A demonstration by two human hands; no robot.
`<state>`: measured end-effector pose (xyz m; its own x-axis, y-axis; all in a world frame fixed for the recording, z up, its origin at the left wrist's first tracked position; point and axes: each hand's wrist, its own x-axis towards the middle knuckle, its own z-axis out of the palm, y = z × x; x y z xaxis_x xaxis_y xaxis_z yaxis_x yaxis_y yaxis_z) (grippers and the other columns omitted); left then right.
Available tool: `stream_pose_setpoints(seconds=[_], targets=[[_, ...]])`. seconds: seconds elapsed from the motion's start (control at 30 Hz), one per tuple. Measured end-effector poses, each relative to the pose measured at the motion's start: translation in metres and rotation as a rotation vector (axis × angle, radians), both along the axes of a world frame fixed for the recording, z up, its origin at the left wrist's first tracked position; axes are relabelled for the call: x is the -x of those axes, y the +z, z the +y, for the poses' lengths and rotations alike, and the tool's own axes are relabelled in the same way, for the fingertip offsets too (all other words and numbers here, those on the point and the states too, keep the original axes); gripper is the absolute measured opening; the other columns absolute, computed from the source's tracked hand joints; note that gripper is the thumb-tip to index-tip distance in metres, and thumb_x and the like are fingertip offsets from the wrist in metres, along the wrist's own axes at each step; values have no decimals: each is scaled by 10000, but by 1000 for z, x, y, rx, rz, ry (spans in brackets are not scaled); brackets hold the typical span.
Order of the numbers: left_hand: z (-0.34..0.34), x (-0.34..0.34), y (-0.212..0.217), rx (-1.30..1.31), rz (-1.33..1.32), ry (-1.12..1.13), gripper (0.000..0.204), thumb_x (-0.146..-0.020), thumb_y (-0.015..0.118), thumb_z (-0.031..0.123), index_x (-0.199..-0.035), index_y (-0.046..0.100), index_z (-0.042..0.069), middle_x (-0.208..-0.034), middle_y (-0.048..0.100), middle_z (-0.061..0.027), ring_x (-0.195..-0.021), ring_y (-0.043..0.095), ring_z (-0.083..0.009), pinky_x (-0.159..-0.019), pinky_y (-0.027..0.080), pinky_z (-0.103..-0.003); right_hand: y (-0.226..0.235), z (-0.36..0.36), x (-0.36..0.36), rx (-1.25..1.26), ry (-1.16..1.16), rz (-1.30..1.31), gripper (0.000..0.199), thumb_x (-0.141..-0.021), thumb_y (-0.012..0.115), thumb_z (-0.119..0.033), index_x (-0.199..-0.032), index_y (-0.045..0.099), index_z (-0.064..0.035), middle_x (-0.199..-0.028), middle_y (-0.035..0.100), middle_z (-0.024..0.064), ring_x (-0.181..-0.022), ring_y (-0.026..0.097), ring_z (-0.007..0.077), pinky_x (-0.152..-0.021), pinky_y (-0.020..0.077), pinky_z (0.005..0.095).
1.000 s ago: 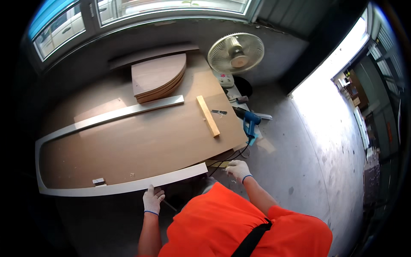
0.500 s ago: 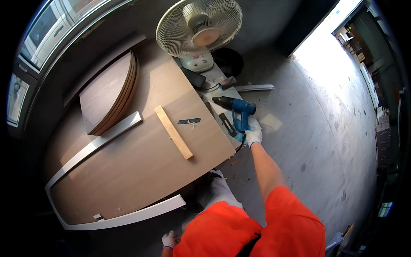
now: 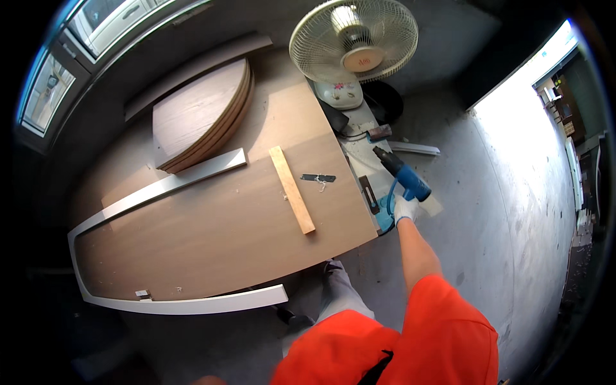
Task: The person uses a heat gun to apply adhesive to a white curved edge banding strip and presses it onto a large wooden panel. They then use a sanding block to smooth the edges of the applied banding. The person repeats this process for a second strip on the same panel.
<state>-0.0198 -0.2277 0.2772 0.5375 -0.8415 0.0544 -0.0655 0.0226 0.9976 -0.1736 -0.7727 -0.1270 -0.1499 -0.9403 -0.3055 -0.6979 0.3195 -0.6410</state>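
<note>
My right hand, in a white glove, is wrapped round the handle of a blue heat gun. The heat gun's dark nozzle points toward the fan, up and to the left. Beside the hand lies a crumpled light-blue thing at the end of the narrow side surface. A dark slotted metal piece rests near it. My left hand is out of the picture; only a bit of skin shows at the lower edge.
A brown tabletop carries a wooden strip, a dark flat blade-like strip, a stack of curved boards and a bent white edging strip. A fan stands behind. Grey floor stretches to the right.
The heat gun has turned in my right hand's hold, its nozzle now slanting upward instead of pointing left. My left hand has gone out of view. The whole view has shifted.
</note>
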Motion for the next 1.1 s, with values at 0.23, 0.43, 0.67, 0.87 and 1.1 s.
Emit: stream_pose_setpoints(seconds=[0.23,0.43,0.67,0.87,1.1], targets=[[103,62,16,192,-293,127,81,-931,749,57,-934,769,-22,-881,747,-117,-760,722,-198,-709,600,-343,51,77,60,213,-338,-545,602,-800,815,-130,-1352,670,61,-1264,733,184,-1063,707,300,-960,548,443],[270,127,21,210,-516,382,82,-942,742,63,-956,764,-14,-900,743,-112,-775,719,-202,-715,599,-346,130,181,10,322,-169,-793,352,-830,807,-127,-1126,688,23,-998,709,93,-821,680,217,-710,531,383],[459,166,26,161,-731,790,86,-954,733,71,-982,758,-6,-922,737,-106,-793,715,-206,-722,598,-349,220,491,-37,-53,378,-748,235,-797,790,-32,-958,622,-61,-850,649,37,-729,658,192,-668,523,373],[600,173,22,0,-891,1186,90,-965,726,78,-1005,753,2,-941,732,-100,-808,712,-210,-727,597,-351,264,675,-124,-199,1008,-784,324,-779,772,-66,-1065,622,-33,-848,656,50,-699,662,196,-645,544,340],[750,95,-5,-217,-972,1520,97,-978,717,86,-1031,747,11,-963,727,-94,-826,708,-214,-734,596,-355,267,879,-262,104,1298,-445,467,-720,860,-115,-1123,668,21,-910,720,110,-818,692,225,-803,586,376]])
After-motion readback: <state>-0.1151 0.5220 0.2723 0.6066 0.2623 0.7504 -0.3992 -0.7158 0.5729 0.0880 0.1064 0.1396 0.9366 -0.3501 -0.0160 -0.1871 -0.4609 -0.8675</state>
